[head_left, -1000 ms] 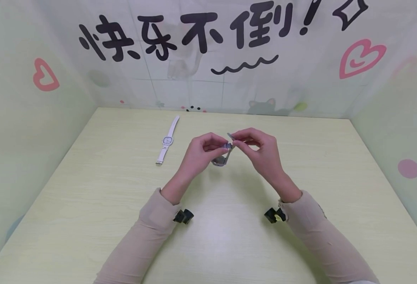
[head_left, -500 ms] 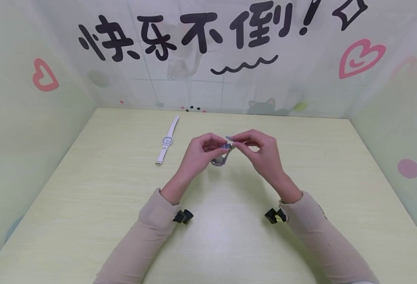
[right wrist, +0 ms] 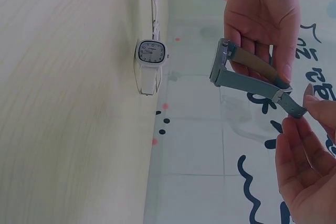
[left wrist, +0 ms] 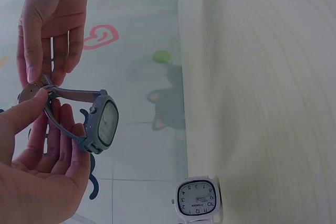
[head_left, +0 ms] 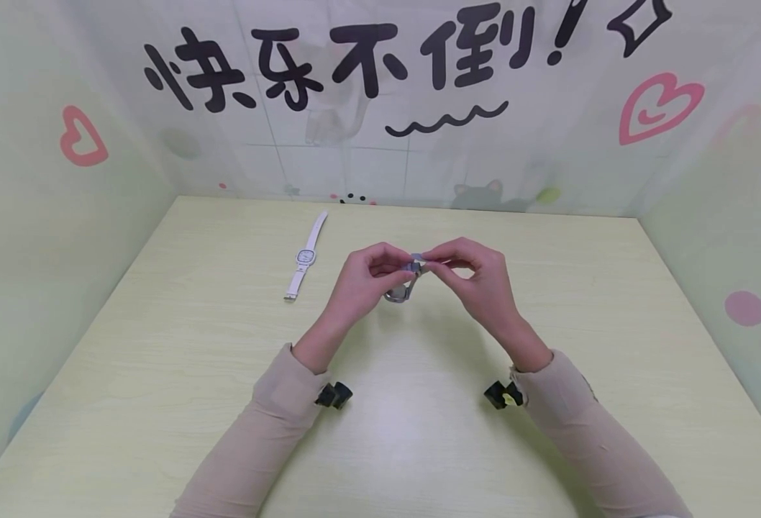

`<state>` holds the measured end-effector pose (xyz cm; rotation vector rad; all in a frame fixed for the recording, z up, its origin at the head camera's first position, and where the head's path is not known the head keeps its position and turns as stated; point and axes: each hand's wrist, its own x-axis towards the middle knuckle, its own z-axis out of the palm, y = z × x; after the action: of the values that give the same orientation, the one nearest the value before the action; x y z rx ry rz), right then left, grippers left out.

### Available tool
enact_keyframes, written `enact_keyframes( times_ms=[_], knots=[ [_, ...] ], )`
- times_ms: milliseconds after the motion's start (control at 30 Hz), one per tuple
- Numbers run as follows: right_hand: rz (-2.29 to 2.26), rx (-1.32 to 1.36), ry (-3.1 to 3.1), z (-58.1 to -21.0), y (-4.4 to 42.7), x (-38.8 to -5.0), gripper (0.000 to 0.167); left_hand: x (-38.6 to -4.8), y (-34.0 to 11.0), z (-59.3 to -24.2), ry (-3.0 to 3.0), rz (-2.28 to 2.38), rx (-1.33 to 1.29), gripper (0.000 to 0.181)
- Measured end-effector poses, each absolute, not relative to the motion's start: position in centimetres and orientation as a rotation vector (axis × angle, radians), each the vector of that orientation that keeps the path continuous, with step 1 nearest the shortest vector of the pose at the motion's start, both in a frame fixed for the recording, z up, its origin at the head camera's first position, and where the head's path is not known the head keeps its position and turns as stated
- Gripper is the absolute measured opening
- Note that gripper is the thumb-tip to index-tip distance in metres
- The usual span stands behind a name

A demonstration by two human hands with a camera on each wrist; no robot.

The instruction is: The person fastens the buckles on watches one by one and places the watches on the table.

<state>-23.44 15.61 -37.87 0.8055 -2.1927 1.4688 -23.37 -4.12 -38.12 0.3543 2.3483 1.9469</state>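
A grey-blue wristwatch (left wrist: 107,124) is held up off the table between both hands, its strap bent into a loop. My left hand (head_left: 369,273) pinches the strap beside the buckle (right wrist: 278,96) between thumb and fingers. With thumb and fingertips, my right hand (head_left: 476,270) pinches the strap end (right wrist: 295,108) that comes out past the buckle. The dial faces away from the hands in the left wrist view, and the case hangs below the left fingers in the head view. Fingers partly hide the buckle area.
On the pale wood table (head_left: 225,374), left of the hands, a white wristwatch (head_left: 306,257) lies unfastened with its strap stretched out. Printed cloth walls (head_left: 367,169) stand at the back and both sides.
The strap's free end, which stuck up by the right fingers, has come down and swung left toward the buckle. My right fingers have lowered slightly; the left hand stays nearly still.
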Motion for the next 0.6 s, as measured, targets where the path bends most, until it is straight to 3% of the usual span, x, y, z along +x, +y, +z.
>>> enact_keyframes(
  times_ms=[600],
  knots=[
    [1.451, 0.818, -2.213, -37.87, 15.71, -23.41, 0.013, -23.49, -4.26, -38.18, 2.339, 1.946, 0.35, 0.021]
  ],
)
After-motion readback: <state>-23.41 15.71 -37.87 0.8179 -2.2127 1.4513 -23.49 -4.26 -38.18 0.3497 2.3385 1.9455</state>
